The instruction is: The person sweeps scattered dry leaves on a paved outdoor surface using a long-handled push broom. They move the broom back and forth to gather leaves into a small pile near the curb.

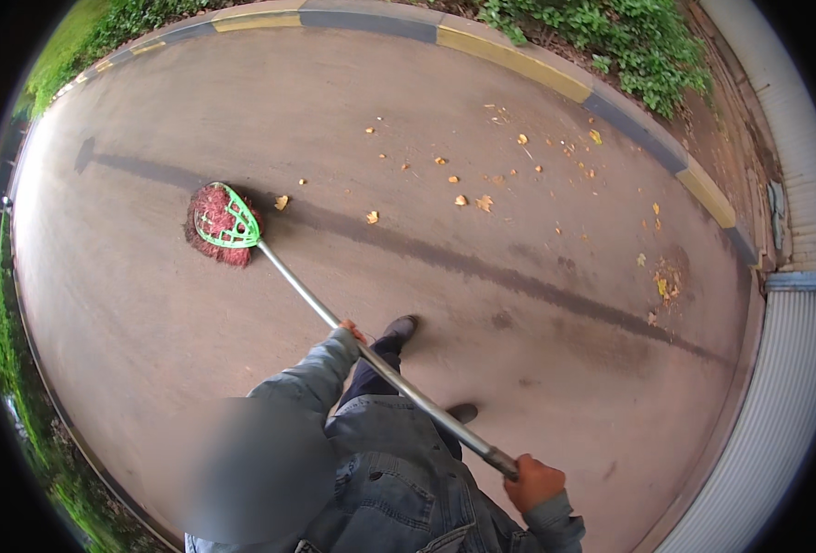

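Observation:
A long-handled broom (299, 288) runs slantwise across the view, from lower right to upper left. Its head (216, 224) has a green openwork plastic frame over reddish-brown bristles, which rest on the pavement. My left hand (352, 331) is closed around the metal handle partway along, and its fingers are partly hidden by the sleeve and pole. At the near end, my right hand (534, 484) grips the handle tip. Yellow fallen leaves lie to the right of the broom head; one leaf (282, 202) is close beside it.
A yellow-and-black painted kerb (519, 60) curves along the far side, with green plants (611, 41) behind it. Scattered leaves (484, 203) dot the pavement. A corrugated metal wall (758, 415) stands at right. My dark boots (400, 332) are beside the handle; a dark streak crosses the ground.

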Motion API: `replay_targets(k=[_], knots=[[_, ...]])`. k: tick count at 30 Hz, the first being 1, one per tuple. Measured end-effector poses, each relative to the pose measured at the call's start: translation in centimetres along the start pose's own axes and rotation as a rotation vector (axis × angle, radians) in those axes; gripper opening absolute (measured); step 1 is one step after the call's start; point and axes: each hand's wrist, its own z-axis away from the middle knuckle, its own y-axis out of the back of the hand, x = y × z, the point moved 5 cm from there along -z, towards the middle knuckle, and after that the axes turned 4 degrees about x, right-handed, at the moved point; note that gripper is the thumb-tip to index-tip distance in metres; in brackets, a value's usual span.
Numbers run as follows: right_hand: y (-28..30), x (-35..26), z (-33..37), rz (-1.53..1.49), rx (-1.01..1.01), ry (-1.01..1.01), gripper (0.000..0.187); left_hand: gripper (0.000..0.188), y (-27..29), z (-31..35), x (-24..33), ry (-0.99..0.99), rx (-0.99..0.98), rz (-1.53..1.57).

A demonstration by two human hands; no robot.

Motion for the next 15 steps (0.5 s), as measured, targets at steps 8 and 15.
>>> replay_targets(k=[8, 15], knots=[[0.8, 19.4, 25.8, 0.135, -0.14, -0.717, 0.019, 0.028, -8.8, 4.2, -40.3, 0.055, -0.199, -0.672], [-3.5, 17.1, 46.9, 0.282, 0.07, -0.957, 0.008, 0.02, -10.0, 21.6, -60.3, 0.132, -0.249, -0.93]])
